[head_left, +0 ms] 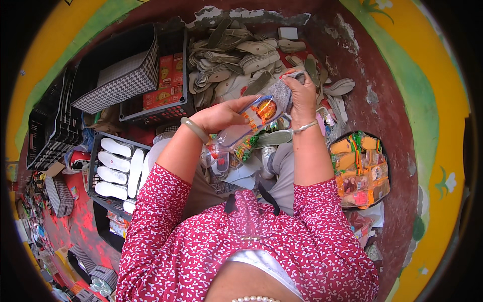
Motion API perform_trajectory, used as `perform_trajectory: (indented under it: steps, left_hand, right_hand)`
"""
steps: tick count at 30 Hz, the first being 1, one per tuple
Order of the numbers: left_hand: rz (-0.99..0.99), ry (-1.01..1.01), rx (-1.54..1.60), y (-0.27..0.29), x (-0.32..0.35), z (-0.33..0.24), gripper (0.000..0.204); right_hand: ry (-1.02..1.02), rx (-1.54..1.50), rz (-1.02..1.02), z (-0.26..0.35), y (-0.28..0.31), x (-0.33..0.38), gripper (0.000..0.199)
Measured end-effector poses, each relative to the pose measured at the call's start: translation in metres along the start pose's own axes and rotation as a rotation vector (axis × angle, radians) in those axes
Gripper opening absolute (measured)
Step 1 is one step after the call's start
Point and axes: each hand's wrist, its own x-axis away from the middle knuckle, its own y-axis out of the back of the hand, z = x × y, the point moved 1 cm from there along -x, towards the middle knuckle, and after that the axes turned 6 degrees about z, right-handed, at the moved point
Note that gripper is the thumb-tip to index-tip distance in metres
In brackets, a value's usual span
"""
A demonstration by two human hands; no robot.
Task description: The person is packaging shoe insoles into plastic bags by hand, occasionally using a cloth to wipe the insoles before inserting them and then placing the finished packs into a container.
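Between my hands, in front of my chest, is a clear plastic bag [235, 135] with an orange and red printed emblem. My left hand [222, 115] grips its left side, thumb laid over the film. At the bag's upper right end is a grey, speckled, fuzzy piece [282, 93], perhaps an insole. My right hand [302, 98] is closed round the top of that piece, fingers bent over it. How far the piece sits inside the bag cannot be made out. Below the bag, coloured packets and green trimmings [246, 147] lie between my knees.
A large heap of pale insoles [229, 60] lies ahead against the wall. On the left stand a black crate [166, 111] with red boxes, a checkered bin [126, 83] and a crate of white insoles [114, 165]. A basket of orange packets [359, 173] is at right.
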Motion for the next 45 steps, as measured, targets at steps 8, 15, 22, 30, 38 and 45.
perform_trajectory:
  steps: [8,15,22,30,38,45]
  left_hand:
    - [-0.049,0.055,-0.197,-0.002,-0.003,-0.002,0.069]
    - [-0.066,0.045,-0.198,0.002,-0.006,0.002,0.068]
    - [-0.02,0.05,-0.195,-0.002,0.009,-0.002,0.065]
    - [-0.189,-0.335,0.295,0.009,0.016,-0.022,0.066]
    - [-0.257,-0.407,0.25,0.007,0.012,-0.023,0.064]
    - [-0.228,-0.318,-0.03,0.011,-0.001,-0.009,0.062]
  right_hand:
    - [0.195,0.445,-0.262,-0.03,0.01,-0.017,0.011]
    - [0.133,0.624,-0.346,-0.035,0.018,-0.026,0.021]
    - [0.157,0.309,-0.613,-0.018,0.075,-0.048,0.018]
    - [-0.055,-0.626,0.227,0.028,0.087,-0.028,0.037]
    - [-0.128,-0.745,0.438,0.008,0.0,-0.01,0.056]
    - [0.05,-0.3,0.135,-0.006,-0.026,0.0,0.067]
